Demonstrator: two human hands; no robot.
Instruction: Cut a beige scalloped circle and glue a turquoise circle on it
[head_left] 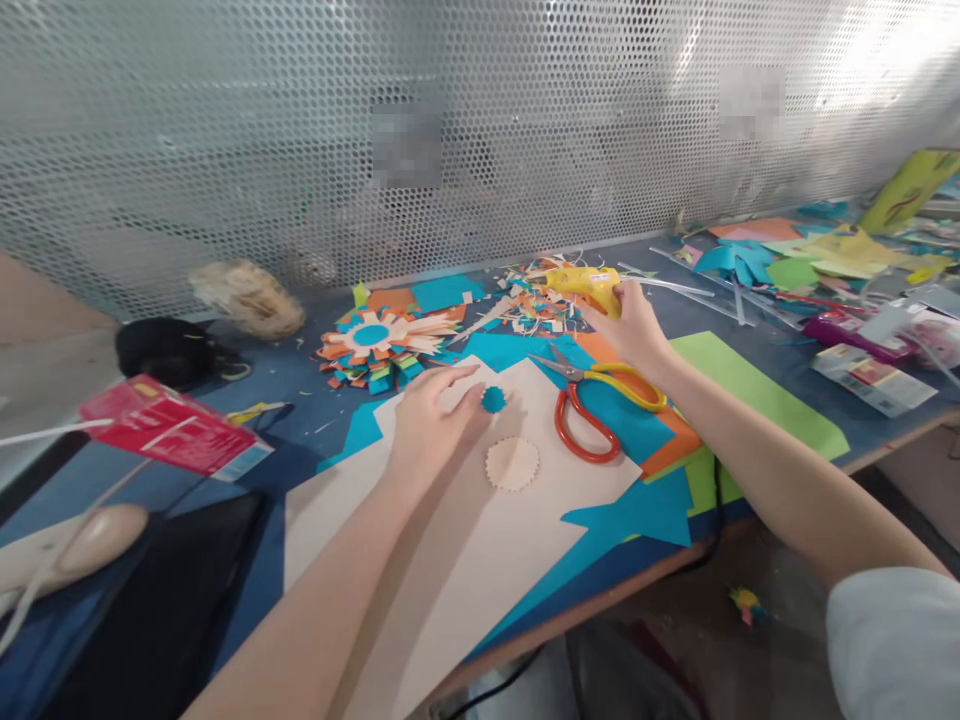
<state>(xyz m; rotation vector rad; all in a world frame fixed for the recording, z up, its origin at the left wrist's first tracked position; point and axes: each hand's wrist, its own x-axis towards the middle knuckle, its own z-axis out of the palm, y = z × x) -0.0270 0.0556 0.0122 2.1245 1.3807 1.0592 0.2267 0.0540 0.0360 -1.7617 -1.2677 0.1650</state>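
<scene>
My right hand (630, 325) is wrapped round the handle of a yellow hot glue gun (585, 284), its nozzle pointing left over a heap of paper shreds. At the fingertips of my left hand (435, 410) is a small blue paper disc (493, 400) with a zigzag edge, pinched at its left side. Just below the disc, a larger cream disc (512, 464) with a notched rim lies on a big cream sheet (450, 560). Scissors (581, 385) with red and yellow handles lie open to the right. A layered fringed paper flower (371, 338) rests behind my left hand.
Blue, orange and green sheets (757, 390) lie under and beside the cream sheet. Clear glue sticks (675, 287) and paper scraps spread to the right. At left are a red carton (176, 425), a computer mouse (112, 530) and a dark tablet-like slab (157, 610). A perforated metal panel (480, 130) stands behind.
</scene>
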